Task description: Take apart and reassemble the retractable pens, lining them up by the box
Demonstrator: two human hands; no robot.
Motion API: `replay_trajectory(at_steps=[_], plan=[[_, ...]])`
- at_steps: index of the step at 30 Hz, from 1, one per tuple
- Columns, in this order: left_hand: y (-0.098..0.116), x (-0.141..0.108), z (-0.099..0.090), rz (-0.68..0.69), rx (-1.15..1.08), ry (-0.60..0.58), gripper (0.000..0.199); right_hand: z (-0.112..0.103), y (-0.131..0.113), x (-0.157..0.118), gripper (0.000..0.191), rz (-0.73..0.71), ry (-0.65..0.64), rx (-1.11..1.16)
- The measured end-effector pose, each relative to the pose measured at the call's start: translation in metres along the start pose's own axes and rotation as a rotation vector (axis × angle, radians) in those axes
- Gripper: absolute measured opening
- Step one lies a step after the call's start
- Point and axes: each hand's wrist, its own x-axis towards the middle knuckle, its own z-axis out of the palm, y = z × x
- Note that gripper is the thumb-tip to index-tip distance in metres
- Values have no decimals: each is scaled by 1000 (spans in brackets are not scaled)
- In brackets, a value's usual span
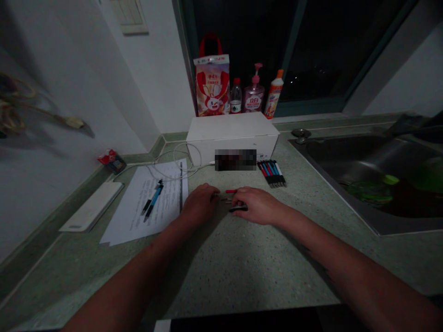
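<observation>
Near the middle of the green speckled counter (214, 272), my left hand (201, 203) has its fingers closed around something too small to make out. Across a narrow gap, my right hand (256, 205) bends its fingers over small pen parts. A red piece (231, 191) lies by its fingertips, and a dark, slim piece (238, 208) shows under its thumb. Small thin parts (226, 200) lie between the hands. Several assembled pens (272, 173) lie in a row behind my right hand. Two pens (152, 203) rest on printed sheets (124, 216) to the left.
A white box (231, 127) stands at the back, with a bag (212, 87) and bottles (254, 94) behind it. A white power bank (92, 207) and a looped cable (166, 177) lie left. The metal sink (346, 198) is at the right.
</observation>
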Motion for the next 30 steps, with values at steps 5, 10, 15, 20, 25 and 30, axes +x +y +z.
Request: replay_trajectory(at_steps=[5, 10, 15, 20, 25, 30], plan=[[2, 0, -1, -15, -113, 66, 17, 1, 1, 1, 7, -18, 38, -15], [7, -3, 2, -61, -424, 38, 13, 0, 0, 3, 12, 46, 168, -26], [11, -3, 7, -83, -640, 2, 10, 1, 0, 3, 13, 27, 214, -12], [16, -2, 3, -134, -699, -12, 6, -2, -1, 2, 10, 27, 215, 15], [17, -4, 1, -116, -625, 8, 9, -1, -1, 3, 11, 19, 200, 43], [15, -6, 3, -75, -504, 58, 11, 5, 0, 6, 15, 49, 189, 149]])
